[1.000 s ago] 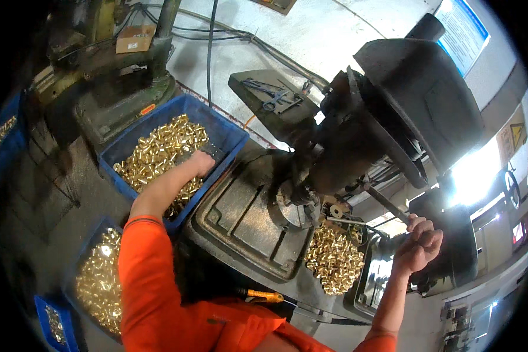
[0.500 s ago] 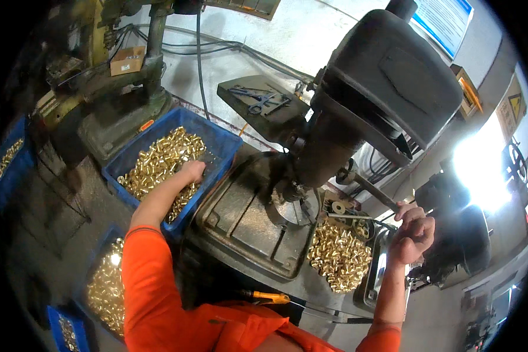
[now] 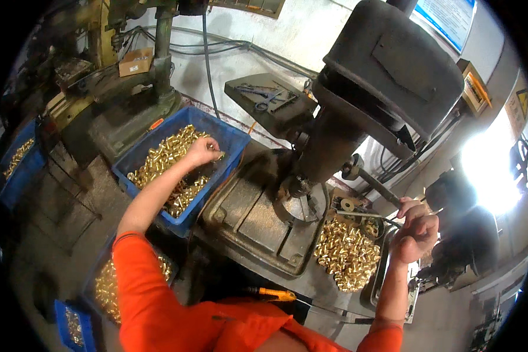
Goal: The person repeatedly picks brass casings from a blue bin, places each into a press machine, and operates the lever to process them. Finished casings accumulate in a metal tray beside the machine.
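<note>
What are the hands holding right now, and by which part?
Left hand pinches a small brass part over the blue bin; right hand grips the drill press feed lever at its end.

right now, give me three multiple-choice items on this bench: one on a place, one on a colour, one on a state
1. Where is the left hand?
A. in the blue bin of brass parts
B. on the drill table
C. on the orange tool

2. What colour are the sleeves?
A. green
B. orange
C. white

3. What is the right hand doing?
A. lying flat in the tray
B. hanging free at the side
C. closed on the feed lever of the drill press

Answers: 1 A, its fingers pinch a brass part above the pile in the bin. 2 B, both arms are bright orange. 3 C, its fingers curl round the lever's end.
</note>
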{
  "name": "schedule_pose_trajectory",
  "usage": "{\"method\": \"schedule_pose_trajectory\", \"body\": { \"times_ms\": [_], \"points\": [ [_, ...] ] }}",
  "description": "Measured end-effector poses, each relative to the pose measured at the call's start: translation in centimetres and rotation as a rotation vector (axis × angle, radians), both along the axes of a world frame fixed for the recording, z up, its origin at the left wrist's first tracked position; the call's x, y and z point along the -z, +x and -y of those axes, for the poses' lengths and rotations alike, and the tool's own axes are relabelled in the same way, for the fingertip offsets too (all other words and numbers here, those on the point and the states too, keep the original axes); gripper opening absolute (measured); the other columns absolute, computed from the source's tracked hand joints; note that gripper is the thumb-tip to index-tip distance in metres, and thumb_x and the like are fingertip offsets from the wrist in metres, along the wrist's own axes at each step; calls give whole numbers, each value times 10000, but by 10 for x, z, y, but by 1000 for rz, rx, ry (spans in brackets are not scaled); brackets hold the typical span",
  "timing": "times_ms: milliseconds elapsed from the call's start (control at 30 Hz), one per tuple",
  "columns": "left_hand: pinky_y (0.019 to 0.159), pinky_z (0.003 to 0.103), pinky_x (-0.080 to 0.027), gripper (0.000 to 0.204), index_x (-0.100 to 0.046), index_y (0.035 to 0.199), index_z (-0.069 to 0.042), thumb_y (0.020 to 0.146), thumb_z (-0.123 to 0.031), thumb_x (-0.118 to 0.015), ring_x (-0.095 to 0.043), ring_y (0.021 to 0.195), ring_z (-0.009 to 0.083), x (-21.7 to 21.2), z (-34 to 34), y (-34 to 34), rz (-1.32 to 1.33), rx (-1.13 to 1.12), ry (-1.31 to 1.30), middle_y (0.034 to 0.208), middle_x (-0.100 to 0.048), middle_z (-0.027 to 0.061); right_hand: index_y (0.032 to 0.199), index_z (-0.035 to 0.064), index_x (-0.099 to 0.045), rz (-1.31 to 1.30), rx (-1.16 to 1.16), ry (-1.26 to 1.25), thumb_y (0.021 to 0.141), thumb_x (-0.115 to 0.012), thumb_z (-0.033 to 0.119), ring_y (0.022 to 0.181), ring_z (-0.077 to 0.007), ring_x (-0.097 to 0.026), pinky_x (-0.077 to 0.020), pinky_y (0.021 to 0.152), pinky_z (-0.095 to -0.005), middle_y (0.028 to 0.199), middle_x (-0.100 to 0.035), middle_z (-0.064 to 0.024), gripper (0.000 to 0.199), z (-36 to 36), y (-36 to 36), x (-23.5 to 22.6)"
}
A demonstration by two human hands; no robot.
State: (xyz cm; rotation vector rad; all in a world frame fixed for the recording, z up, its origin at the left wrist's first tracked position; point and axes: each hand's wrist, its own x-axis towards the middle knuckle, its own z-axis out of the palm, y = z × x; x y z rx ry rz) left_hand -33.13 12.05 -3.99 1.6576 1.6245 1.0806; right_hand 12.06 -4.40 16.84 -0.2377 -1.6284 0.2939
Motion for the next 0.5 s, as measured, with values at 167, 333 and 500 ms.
{"method": "schedule_pose_trajectory", "body": {
  "times_ms": [167,333,500],
  "points": [
    [577,235,-452,186,-587,911,21,737,-45,-597,-559,606,111,-61,77,59,628,210,-45,743,-596,50,664,97,-295,-7,60,39,618,-507,-7,595,-221,-454,-415,758,-455,589,-377,-58,241,-3,-1,1],
    [590,238,-461,170,-568,922,14,779,-53,-632,-577,635,132,-37,104,128,851,401,-143,779,-609,78,703,109,-321,22,48,3,700,-730,382,653,-236,-485,-398,788,-459,618,-405,-50,491,-2,-1,-2],
    [519,232,-439,133,-539,843,-29,788,-90,-644,-542,569,110,3,82,175,846,350,-291,709,-576,47,714,108,-322,71,77,-29,708,-727,378,674,-245,-502,-395,804,-473,624,-414,-51,486,1,3,-4]
  ]
}}
